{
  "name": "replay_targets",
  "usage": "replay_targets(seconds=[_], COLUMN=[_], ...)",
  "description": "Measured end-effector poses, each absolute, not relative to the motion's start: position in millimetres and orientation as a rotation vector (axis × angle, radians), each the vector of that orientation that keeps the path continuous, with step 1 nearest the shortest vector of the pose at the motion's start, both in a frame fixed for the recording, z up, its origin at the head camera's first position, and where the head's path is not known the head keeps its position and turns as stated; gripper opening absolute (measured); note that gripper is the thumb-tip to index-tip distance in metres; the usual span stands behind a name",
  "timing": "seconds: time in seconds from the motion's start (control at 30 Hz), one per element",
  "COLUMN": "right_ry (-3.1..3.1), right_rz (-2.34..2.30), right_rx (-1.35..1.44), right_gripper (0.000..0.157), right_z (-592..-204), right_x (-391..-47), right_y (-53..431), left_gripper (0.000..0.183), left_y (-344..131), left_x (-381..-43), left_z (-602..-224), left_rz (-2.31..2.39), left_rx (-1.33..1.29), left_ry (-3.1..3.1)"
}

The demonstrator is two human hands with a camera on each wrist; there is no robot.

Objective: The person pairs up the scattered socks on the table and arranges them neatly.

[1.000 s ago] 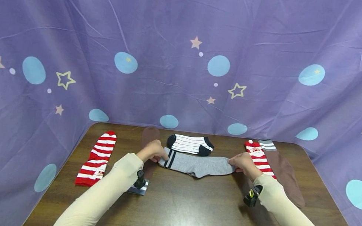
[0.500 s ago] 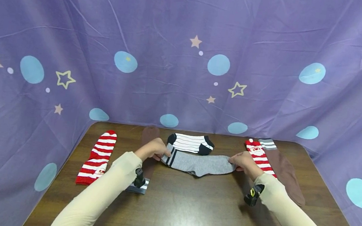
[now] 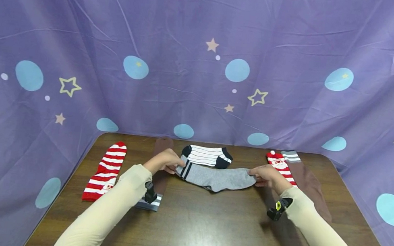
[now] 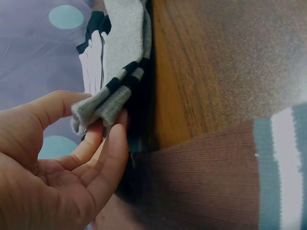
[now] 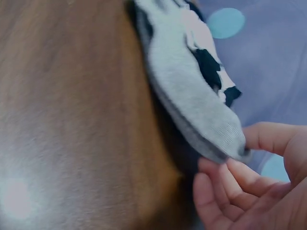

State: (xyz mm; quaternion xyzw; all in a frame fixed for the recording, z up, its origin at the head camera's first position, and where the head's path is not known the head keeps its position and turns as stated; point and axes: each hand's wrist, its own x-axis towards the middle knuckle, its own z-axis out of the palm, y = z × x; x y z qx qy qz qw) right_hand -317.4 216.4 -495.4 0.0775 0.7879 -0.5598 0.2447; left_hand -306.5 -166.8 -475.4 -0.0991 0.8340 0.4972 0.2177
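Note:
A pair of grey socks (image 3: 220, 177), one layer over the other, stretches sideways between my hands in the head view. My left hand (image 3: 165, 161) pinches the cuff end with its two black stripes. Both ribbed cuffs (image 4: 98, 110) show at the thumb and fingers in the left wrist view. At the toe end (image 5: 232, 143), my right hand (image 3: 267, 175) holds the socks between thumb and fingers. Just behind them lies a white low-cut sock (image 3: 206, 155) with thin dark lines and black heel and toe, partly covered by the grey cuff.
A red-and-white striped sock (image 3: 105, 169) lies at the left of the wooden table (image 3: 199, 229). Under my left forearm is a brown sock (image 3: 162, 145) with a grey striped cuff. Another striped sock (image 3: 279, 165) and brown sock (image 3: 308, 182) lie at the right. A purple curtain (image 3: 190, 57) hangs behind.
My left hand has shifted slightly back, and the grey cuffs have moved back with it, now overlapping the white sock's edge. My right hand keeps its hold on the toe end, almost still.

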Motion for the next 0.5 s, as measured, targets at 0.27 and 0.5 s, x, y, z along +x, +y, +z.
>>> replay_targets(seconds=[0.27, 0.5], right_ry=[1.928, 1.888], right_rz=[-1.520, -1.568], right_rx=[0.148, 0.141], right_gripper=[0.013, 0.012], right_z=[-487.0, -492.4], right_x=[-323.1, -325.4], right_y=[224.8, 224.7], left_gripper=[0.013, 0.017], left_y=[-173.9, -177.1], left_x=[-312.6, -313.4], left_z=[-477.5, -476.9], left_rz=[1.463, 1.466], left_rx=[-0.322, -0.341], left_ry=[2.209, 2.190])
